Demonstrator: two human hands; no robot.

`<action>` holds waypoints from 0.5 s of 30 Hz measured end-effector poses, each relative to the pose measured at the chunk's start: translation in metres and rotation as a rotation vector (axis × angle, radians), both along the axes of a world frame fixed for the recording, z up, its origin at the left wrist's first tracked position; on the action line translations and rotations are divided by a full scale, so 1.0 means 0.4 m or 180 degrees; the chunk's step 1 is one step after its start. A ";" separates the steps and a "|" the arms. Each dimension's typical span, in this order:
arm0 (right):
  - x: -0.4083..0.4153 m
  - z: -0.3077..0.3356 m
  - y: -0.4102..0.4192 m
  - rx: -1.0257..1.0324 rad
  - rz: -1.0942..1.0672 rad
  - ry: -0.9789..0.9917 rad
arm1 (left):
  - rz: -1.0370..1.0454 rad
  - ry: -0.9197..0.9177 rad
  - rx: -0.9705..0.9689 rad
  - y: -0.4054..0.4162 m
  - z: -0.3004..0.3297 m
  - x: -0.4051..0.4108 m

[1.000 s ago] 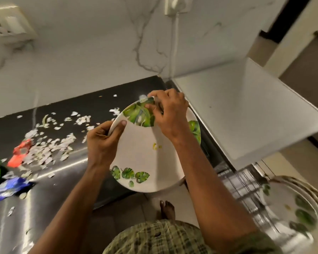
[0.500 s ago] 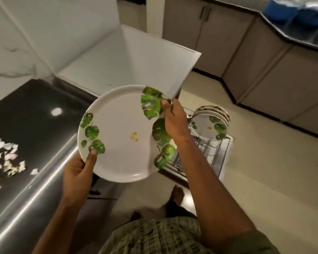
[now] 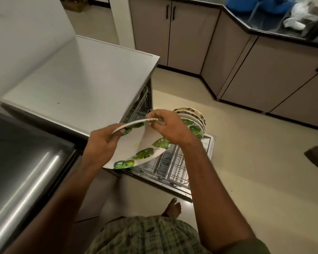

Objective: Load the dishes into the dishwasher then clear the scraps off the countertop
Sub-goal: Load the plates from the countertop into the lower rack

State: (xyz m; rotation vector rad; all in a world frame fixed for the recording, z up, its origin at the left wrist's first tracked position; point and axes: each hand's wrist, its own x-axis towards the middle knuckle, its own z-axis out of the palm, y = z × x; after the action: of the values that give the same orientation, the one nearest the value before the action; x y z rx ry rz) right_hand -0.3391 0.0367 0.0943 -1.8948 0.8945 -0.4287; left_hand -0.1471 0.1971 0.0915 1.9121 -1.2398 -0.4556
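The single head-worn wide-angle camera looked steeply down from close above both forearms, facing the pulled-out wire dishwasher rack at frame centre, cabinets curving across the upper right.

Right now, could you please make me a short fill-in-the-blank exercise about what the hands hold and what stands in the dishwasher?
1. Both hands, the left hand and the right hand, hold one ____ with green leaf prints.
2. The plates already loaded stand on their ____ in the rack.
3. The rack is pulled ____ of the dishwasher.
4. A bare ____ shows on the floor below the rack.

Missing words: plate; edges; out; foot
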 end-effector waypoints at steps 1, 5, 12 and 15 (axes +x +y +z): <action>-0.007 -0.008 -0.015 -0.0003 0.0125 0.0053 | -0.0095 -0.0041 0.0056 -0.030 -0.005 -0.022; -0.026 -0.057 -0.058 -0.0333 0.0284 0.0483 | -0.0362 -0.0143 0.0290 -0.122 -0.019 -0.091; -0.140 -0.158 -0.126 -0.0039 -0.0244 0.0448 | -0.0769 -0.0216 0.0976 -0.243 -0.087 -0.084; -0.193 -0.207 -0.159 0.0164 -0.0590 0.0312 | -0.0791 -0.0291 0.1338 -0.296 -0.134 -0.072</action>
State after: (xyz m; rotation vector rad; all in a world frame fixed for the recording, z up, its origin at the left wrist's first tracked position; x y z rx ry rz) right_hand -0.4163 -0.0268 0.0116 -1.8056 1.1416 -0.4221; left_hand -0.1759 0.0787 0.0380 2.1498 -1.5450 -0.8204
